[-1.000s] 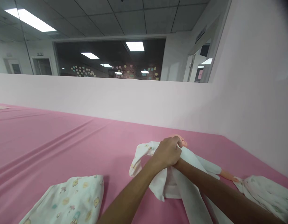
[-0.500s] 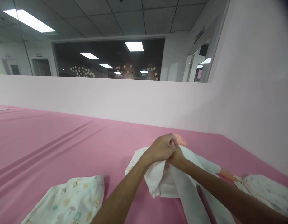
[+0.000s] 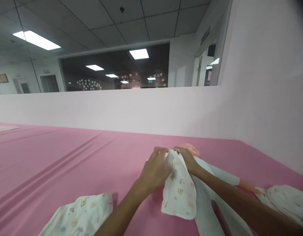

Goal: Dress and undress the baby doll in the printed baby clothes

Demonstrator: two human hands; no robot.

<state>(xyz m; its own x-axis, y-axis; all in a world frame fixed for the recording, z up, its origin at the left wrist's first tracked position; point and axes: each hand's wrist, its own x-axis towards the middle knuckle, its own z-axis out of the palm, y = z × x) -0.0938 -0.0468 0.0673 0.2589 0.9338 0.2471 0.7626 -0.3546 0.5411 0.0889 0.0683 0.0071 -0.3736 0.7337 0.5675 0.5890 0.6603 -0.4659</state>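
Observation:
A doll [image 3: 192,149] lies on the pink sheet in white clothing, its head partly hidden behind my right hand [image 3: 186,158]. That hand is closed on the upper edge of a white baby garment [image 3: 181,193] printed with small bears. The printed part hangs down over the doll's front. My left hand [image 3: 155,168] is against the garment's left edge, fingers bent and partly blurred, so its grip is unclear. One doll arm [image 3: 248,186] sticks out of a white sleeve [image 3: 222,173] to the right. White legs of the clothing [image 3: 207,209] run toward me.
Another printed cloth [image 3: 80,214] lies at the lower left, and a crumpled white cloth [image 3: 286,198] at the right by the doll's hand. The pink sheet [image 3: 67,157] has long creases. A white wall [image 3: 117,109] with a window or mirror above it borders the back.
My hands, pressed together before, have come apart, the left one moving left and down. The garment's printed side now hangs between them where plain white showed. The view has shifted slightly.

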